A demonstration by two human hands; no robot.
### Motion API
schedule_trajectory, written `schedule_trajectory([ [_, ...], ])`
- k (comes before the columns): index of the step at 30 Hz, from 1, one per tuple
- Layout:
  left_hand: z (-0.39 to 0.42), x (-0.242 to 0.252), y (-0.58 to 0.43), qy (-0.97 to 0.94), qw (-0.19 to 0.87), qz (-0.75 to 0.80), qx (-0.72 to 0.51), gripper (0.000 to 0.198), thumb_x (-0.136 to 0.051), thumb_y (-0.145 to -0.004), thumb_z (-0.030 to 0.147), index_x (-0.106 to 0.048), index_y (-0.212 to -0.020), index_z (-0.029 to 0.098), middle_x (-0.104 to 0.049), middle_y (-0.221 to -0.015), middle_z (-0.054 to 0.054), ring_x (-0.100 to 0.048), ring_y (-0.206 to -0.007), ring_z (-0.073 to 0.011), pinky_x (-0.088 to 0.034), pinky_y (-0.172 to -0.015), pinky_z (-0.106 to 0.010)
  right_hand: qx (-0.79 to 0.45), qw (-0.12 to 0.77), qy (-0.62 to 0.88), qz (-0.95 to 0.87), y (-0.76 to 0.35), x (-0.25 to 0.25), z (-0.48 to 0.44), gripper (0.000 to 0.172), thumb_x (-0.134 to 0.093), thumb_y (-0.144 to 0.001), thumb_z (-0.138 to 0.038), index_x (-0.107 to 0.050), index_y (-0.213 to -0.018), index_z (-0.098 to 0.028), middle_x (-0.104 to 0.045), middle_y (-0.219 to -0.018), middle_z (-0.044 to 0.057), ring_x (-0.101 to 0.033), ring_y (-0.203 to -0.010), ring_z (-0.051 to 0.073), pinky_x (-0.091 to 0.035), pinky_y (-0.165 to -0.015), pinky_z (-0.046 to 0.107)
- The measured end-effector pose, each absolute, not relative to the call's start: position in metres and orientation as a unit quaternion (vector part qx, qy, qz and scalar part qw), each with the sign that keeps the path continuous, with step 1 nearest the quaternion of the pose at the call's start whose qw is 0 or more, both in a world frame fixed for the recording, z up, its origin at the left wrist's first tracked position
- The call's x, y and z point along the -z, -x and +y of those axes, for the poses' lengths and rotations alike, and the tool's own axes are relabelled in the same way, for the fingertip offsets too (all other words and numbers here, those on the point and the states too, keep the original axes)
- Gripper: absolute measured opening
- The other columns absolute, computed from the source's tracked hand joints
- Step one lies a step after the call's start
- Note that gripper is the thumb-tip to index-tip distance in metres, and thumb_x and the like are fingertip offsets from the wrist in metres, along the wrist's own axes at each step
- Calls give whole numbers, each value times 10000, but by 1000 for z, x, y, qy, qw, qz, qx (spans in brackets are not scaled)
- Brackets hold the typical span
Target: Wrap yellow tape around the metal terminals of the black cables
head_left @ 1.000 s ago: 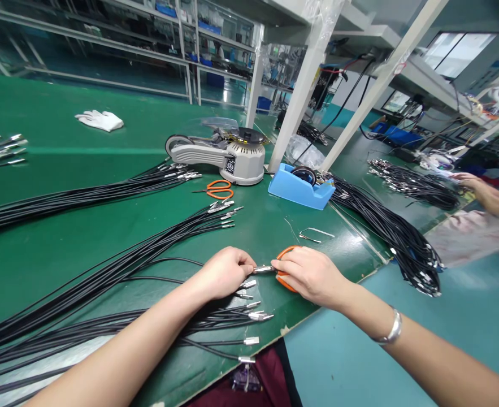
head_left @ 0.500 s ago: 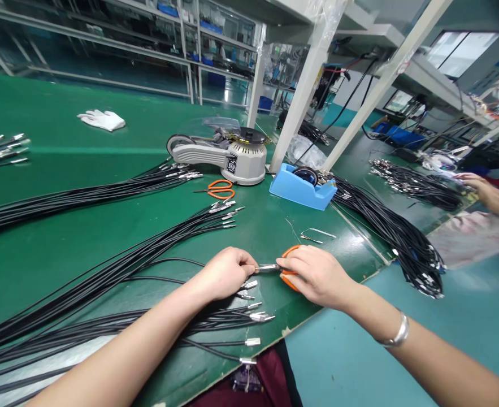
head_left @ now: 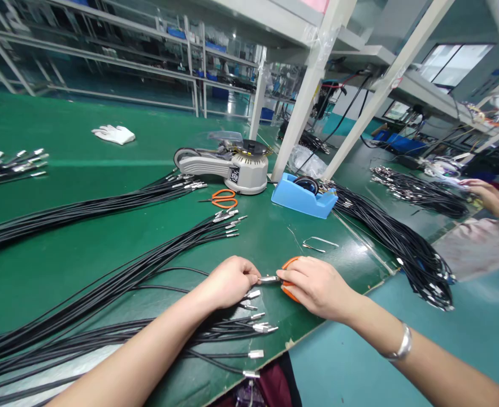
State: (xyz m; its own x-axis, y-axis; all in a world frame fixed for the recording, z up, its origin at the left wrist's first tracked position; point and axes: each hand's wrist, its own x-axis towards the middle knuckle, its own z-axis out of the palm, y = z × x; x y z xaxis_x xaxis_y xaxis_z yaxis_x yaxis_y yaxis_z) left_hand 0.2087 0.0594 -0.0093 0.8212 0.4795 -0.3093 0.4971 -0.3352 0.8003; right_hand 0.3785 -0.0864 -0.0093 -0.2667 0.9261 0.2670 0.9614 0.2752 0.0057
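The person's right hand (head_left: 315,285) is closed around a small hand tool with orange loop handles (head_left: 290,294) and a short silver metal end, held low over the near edge of a glossy green bench (head_left: 117,176). The metal end points toward the left hand (head_left: 234,282), whose thumb and fingertips are drawn together in a pinch at the tool's tip — what lies between them is mostly hidden, and it cannot be told. A silver metal bracelet (head_left: 404,342) circles the right wrist.

Under and beside the left forearm run thin black cables with silver metal connectors (head_left: 147,327), their ends fanned out near the bench edge. A second sheaf of black cables (head_left: 177,240) slants across the bench just behind that forearm. Beyond its tips lies a pair of orange-handled scissors (head_left: 225,199), near a round grey machine with a black disc on top (head_left: 249,175). To the right of this machine stands a blue plastic tape dispenser (head_left: 302,200); between it and the right hand — on the bare green surface — lies a thin, bent silver strip (head_left: 325,242).
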Motion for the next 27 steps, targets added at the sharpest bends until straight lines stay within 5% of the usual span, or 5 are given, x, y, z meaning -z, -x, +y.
schedule_trajectory([
  [16,56,15,-203,-817,478,324,-3,279,-483,-678,196,-735,-769,116,-633,-606,-20,-494,-561,-131,-346,-527,-222,101,173,582,-788,-376,18,-85,209,-486,-879,-179,-639,-1020,-159,-709,-856,90,-657,-759,205,-543,-669,315],
  [27,54,14,-204,-799,517,298,-67,272,-542,-723,355,-695,-761,133,-693,-740,-34,-596,-704,-177,-418,-651,-238,-1,230,750,-620,-395,12,-88,188,-571,-808,-164,-654,-966,-223,-716,-883,56,-670,-812,212,-551,-717,335],
])
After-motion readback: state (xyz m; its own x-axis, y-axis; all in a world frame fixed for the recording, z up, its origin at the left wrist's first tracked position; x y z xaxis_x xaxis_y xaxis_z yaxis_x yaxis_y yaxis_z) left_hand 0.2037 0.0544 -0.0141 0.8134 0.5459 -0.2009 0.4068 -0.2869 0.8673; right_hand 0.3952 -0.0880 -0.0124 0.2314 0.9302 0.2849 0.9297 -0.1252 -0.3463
